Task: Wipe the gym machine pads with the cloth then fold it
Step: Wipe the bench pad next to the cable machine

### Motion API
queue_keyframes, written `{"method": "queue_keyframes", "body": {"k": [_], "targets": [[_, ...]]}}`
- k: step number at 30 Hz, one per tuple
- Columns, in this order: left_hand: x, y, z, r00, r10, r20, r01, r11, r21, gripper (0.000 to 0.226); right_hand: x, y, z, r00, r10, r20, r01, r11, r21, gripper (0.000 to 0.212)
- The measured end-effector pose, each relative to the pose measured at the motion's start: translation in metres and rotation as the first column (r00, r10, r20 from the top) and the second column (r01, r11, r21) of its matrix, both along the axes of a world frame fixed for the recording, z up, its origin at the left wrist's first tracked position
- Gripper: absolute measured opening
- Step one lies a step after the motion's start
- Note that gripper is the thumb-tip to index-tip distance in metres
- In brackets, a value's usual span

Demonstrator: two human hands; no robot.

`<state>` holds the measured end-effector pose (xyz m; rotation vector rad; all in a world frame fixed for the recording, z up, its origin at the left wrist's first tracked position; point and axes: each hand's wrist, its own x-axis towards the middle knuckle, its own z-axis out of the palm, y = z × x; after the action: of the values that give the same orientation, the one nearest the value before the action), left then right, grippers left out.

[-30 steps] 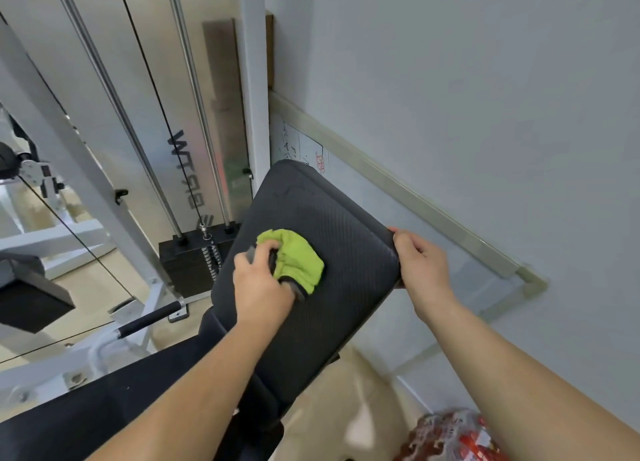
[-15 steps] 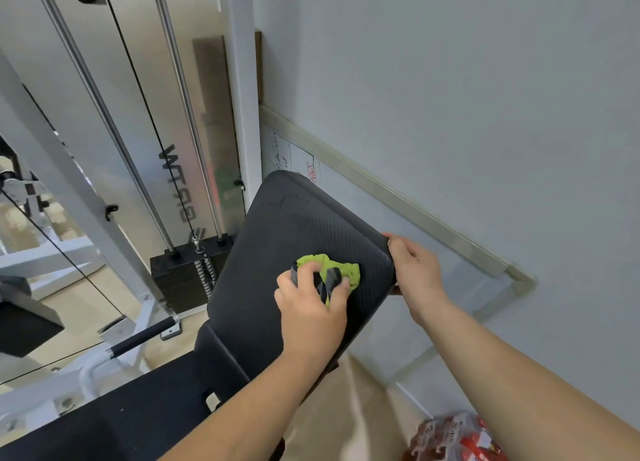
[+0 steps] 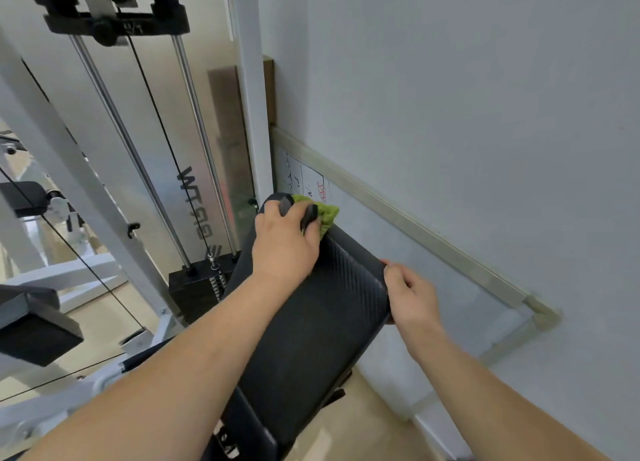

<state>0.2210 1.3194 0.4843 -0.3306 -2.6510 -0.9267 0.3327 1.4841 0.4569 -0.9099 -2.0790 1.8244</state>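
A black textured back pad [image 3: 322,315] of the gym machine leans up toward the wall. My left hand [image 3: 285,244] presses a bunched green cloth [image 3: 325,214] against the pad's top edge, fingers curled over the cloth, so most of the cloth is hidden under the hand. My right hand [image 3: 412,296] grips the pad's right edge, thumb on the front face and fingers wrapped behind it.
A white machine frame [image 3: 252,89] with chrome guide rods [image 3: 197,141] and a black weight stack [image 3: 197,284] stands to the left. A grey wall with a beige trim rail [image 3: 415,225] runs close on the right. Another black pad [image 3: 34,332] sits at far left.
My left hand has slid the green cloth up the pad from its middle-right area to the top edge. My right hand keeps its grip on the pad's right edge.
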Motion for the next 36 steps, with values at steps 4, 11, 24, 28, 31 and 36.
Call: {"method": "queue_keyframes", "body": {"k": [4, 11, 24, 28, 31, 36], "targets": [[0.052, 0.032, 0.005, 0.990, -0.112, -0.086, 0.108, 0.993, -0.043, 0.028, 0.000, -0.001, 0.000, 0.998, 0.018, -0.057, -0.019, 1.000, -0.006, 0.038], [0.030, -0.002, 0.000, 0.913, -0.390, -0.122, 0.368, 0.914, -0.172, 0.036, 0.009, 0.001, 0.009, 0.999, 0.049, 0.005, -0.049, 0.996, 0.073, 0.035], [-0.033, -0.043, -0.024, 0.971, -0.186, -0.150, 0.185, 0.983, -0.017, 0.042, -0.062, -0.012, 0.073, 0.865, 0.382, 0.325, -0.493, 0.766, 0.413, 0.036], [-0.089, -0.050, -0.028, 0.984, 0.138, 0.108, -0.156, 0.971, 0.180, 0.033, -0.074, -0.021, 0.066, 0.852, 0.370, 0.370, -0.518, 0.695, 0.499, 0.054], [-0.058, -0.031, -0.034, 0.972, 0.177, 0.152, -0.215, 0.934, 0.287, 0.035, -0.079, -0.019, 0.061, 0.860, 0.346, 0.376, -0.498, 0.732, 0.465, 0.050], [0.048, -0.023, -0.055, 0.972, -0.231, -0.048, 0.235, 0.929, 0.287, 0.043, -0.078, -0.018, 0.057, 0.899, 0.323, 0.296, -0.424, 0.811, 0.403, 0.056]]}}
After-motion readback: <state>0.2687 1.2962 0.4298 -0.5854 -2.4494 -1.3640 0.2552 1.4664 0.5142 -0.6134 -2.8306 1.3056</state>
